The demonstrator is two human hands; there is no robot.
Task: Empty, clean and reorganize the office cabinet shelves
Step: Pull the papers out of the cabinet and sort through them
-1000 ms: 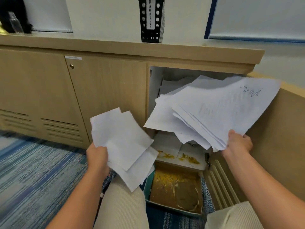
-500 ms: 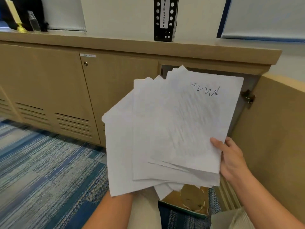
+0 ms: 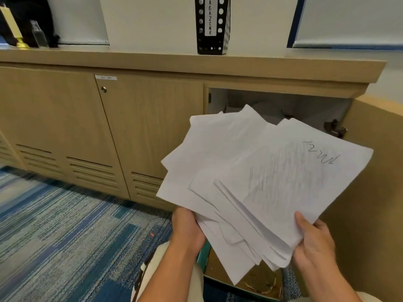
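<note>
Gathering is the change of the last second: two separate bundles of loose sheets, one in each hand, have been brought together into a single fanned stack of papers [image 3: 257,177], and the stack has swung away from the cabinet mouth toward the person's lap. That suggests this load is out of the shelf and ready to be squared up or set aside, so the emptying step is partly done, not finished.

The long wooden cabinet [image 3: 152,127] fills the wall; its left doors are closed, and only the right compartment [image 3: 305,103] stands open, its door [image 3: 375,182] swung out to the right. Inside, behind the raised stack, pale shapes that look like more paper remain, though the stack hides most of the shelf.

On the carpet below the stack sits a shallow teal-edged box [image 3: 250,282] with a brown bottom; a few pale scraps lie in it, and much of it is covered by the sheets. On the cabinet top stands a black magazine holder [image 3: 211,25]; its contents cannot be seen.

The left hand [image 3: 187,229] grips the stack's lower left corner, fingers curled under. The right hand [image 3: 314,243] pinches the lower right edge, thumb on top of the scribbled top sheet.
</note>
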